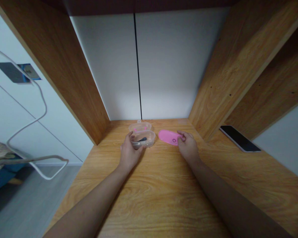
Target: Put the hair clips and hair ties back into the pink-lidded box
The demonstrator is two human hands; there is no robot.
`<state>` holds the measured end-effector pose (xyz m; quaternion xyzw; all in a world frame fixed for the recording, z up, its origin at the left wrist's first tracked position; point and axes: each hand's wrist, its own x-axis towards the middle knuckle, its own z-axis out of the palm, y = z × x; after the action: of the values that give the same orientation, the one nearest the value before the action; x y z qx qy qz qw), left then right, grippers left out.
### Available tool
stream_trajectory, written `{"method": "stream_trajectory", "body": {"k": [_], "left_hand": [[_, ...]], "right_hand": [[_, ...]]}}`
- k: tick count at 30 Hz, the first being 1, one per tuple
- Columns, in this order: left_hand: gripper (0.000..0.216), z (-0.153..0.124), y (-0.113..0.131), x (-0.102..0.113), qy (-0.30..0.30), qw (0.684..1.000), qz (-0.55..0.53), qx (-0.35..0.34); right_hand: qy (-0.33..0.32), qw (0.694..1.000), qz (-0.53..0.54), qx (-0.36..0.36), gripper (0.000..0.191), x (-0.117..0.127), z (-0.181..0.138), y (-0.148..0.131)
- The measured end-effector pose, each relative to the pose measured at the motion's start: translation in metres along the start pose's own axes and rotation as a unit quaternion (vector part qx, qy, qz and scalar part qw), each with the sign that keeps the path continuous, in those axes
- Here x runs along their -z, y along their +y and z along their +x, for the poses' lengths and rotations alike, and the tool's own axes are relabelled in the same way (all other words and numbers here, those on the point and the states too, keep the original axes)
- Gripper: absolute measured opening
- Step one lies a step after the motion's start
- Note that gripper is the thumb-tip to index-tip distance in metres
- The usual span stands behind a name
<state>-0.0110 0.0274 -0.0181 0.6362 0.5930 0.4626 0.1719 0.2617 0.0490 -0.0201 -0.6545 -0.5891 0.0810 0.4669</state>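
Note:
My left hand (pixel 130 150) grips the near left side of a clear plastic case (pixel 151 141) on the wooden surface. The case's hinged lid (pixel 139 125) lies open towards the back wall, with small pink marks on it. Inside the case is a small dark object (pixel 142 139) whose kind I cannot make out. To the right, my right hand (pixel 188 147) pinches the right end of a flat pink oval piece (pixel 167 136). A small dark ring shows on that piece near my thumb.
Wooden side panels (pixel 216 72) and a white back wall (pixel 169 66) enclose the work spot. A dark-screened phone or tablet (pixel 240 138) lies at the right. A white cable (pixel 45 102) hangs at the left, beyond the table (pixel 139 205) edge.

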Motion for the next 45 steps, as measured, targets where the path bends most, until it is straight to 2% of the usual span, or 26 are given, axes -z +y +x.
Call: {"method": "stream_trajectory", "body": {"k": [5, 12, 16, 22, 33, 39, 45], "left_hand": [[0.083, 0.000, 0.001, 0.000, -0.005, 1.000, 0.000, 0.007], [0.082, 0.000, 0.002, 0.000, -0.005, 1.000, 0.000, 0.007], [0.083, 0.000, 0.001, 0.000, -0.004, 1.000, 0.001, 0.006], [0.083, -0.001, 0.001, 0.000, -0.001, 1.000, 0.001, -0.003], [0.082, 0.000, 0.000, 0.000, -0.002, 1.000, 0.000, 0.002], [0.081, 0.000, 0.001, 0.001, -0.002, 1.000, -0.001, 0.003], [0.083, 0.000, 0.001, 0.000, -0.005, 1.000, 0.002, 0.007]], "right_hand": [[-0.072, 0.997, -0.040, 0.005, 0.020, 0.000, -0.003, -0.005], [-0.075, 0.997, -0.032, -0.016, 0.011, 0.000, -0.007, -0.013], [-0.104, 0.994, -0.007, 0.015, 0.011, 0.000, -0.011, -0.020], [-0.147, 0.987, 0.003, 0.067, 0.022, 0.003, -0.016, -0.028], [-0.179, 0.979, 0.003, 0.095, 0.044, 0.007, -0.017, -0.031], [-0.152, 0.977, 0.002, 0.149, 0.046, 0.011, -0.017, -0.035], [-0.077, 0.991, -0.003, 0.111, 0.043, 0.010, -0.018, -0.032]]}}
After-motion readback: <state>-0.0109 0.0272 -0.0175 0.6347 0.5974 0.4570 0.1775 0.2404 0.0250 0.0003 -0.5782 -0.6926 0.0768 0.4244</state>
